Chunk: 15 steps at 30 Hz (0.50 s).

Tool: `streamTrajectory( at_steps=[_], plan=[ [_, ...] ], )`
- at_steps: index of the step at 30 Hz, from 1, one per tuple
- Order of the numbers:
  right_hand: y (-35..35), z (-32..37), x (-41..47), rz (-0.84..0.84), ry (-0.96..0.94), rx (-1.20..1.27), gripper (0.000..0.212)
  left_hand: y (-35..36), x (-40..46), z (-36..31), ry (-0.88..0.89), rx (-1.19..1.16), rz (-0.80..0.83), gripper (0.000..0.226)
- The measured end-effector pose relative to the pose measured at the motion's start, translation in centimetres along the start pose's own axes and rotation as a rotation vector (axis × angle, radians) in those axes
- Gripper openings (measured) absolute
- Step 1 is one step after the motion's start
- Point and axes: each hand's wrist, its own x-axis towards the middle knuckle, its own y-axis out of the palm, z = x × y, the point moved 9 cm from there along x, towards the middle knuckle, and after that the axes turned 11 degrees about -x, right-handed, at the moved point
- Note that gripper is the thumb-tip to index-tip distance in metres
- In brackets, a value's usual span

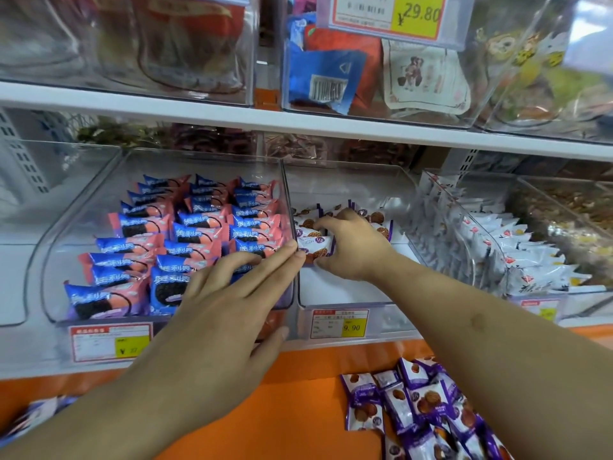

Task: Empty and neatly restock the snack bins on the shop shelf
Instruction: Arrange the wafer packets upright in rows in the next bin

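We are gripping a packet (313,244) with our right hand (351,247), its length lying crosswise in the bin (331,305); our left hand (232,293) is hovering open, just left.

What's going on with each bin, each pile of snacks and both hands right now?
left hand: open, straight fingers against the bin divider
right hand: gripping white and purple packets in the middle bin
middle bin: partly filled, front bare
white and purple packets: lined up at the back of the middle bin
cookie bin: full, packets in neat rows
loose purple packets: heaped on the orange ledge
right-side bin: packed with white packets
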Motion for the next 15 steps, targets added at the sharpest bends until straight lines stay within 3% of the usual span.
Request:
streamTrajectory(
  at_steps=[9, 15],
  plan=[
    [-2.5, -1.3, -2.2, -0.022, 0.029, 0.086, 0.070, -0.8, 0.3, -0.2, -0.045, -0.018, 0.042, 0.081],
    [-9.6, -2.5, -10.9, -0.219, 0.035, 0.381, 0.046, -1.1, 0.0, -3.6, 0.009, -0.051, 0.084, 0.067]
  ],
)
